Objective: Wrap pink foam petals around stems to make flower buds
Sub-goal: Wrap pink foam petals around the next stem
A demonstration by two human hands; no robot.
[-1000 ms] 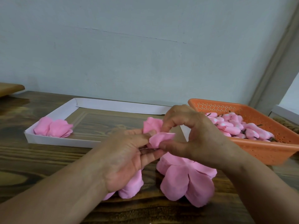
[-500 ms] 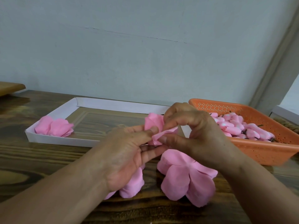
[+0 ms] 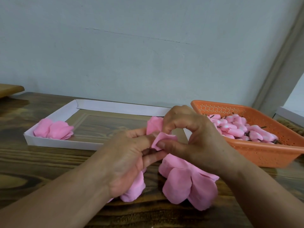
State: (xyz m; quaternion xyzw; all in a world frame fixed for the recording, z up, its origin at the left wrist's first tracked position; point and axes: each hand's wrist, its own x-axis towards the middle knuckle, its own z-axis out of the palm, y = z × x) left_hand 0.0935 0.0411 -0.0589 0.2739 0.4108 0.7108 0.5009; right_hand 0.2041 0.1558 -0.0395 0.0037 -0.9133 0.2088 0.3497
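Left hand (image 3: 125, 162) and right hand (image 3: 194, 139) above the tabletop (image 3: 41, 165), each grip pinched on one pink petal (image 3: 162, 139), long axis roughly level and left-right, petal cluster (image 3: 187, 185) hanging below, orange basket (image 3: 263, 155) of buds (image 3: 238, 129) right, white tray (image 3: 57, 143) left.

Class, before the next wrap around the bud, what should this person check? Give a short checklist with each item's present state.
1. Petal pinched by both hands: ok.
2. Left hand steadies the bud: ok.
3. Right hand fingers curled on petal: ok.
4. Stem visible inside the wrap: cannot tell.
5. Spare petals lying within reach on the table: ok.
6. Orange basket beside the right hand: ok.
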